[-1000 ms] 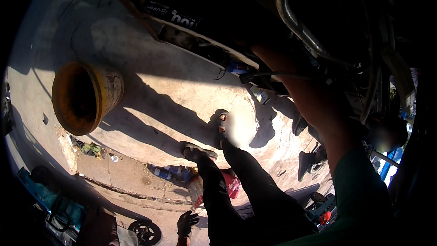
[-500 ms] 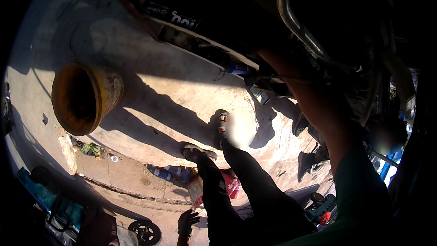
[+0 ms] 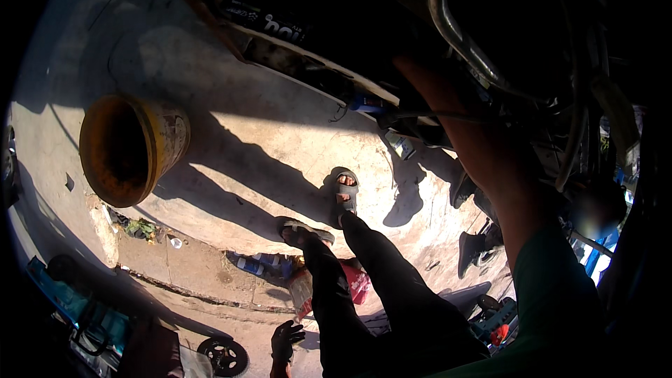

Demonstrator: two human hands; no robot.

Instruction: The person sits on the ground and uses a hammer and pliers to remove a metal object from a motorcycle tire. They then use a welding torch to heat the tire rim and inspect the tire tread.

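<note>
My right arm (image 3: 483,154), in a green sleeve, reaches up past a dark machine-like mass. Its hand ends in deep shadow, so the fingers and anything in them are hidden. A curved metal tube (image 3: 448,21) runs close to that arm, and a dark cable crosses in front of the forearm. Left of the hand lies a long black object with pale lettering (image 3: 280,24), above a narrow pale-edged tray (image 3: 301,73). My left hand (image 3: 285,339), dark as if gloved, hangs low beside my leg, fingers apart and holding nothing visible.
A dirty yellow bucket (image 3: 171,136) stands at the left. A blue container (image 3: 367,103) sits at the tray's end. Another person's dark shoes (image 3: 472,248) are at the right. Near the lower edge are a small wheel (image 3: 222,357), a red item (image 3: 358,283) and teal equipment (image 3: 84,315).
The pale blurred patch beside my sandal is gone. My left hand has shifted very slightly, its fingers a little more bent. My right arm keeps nearly the same place.
</note>
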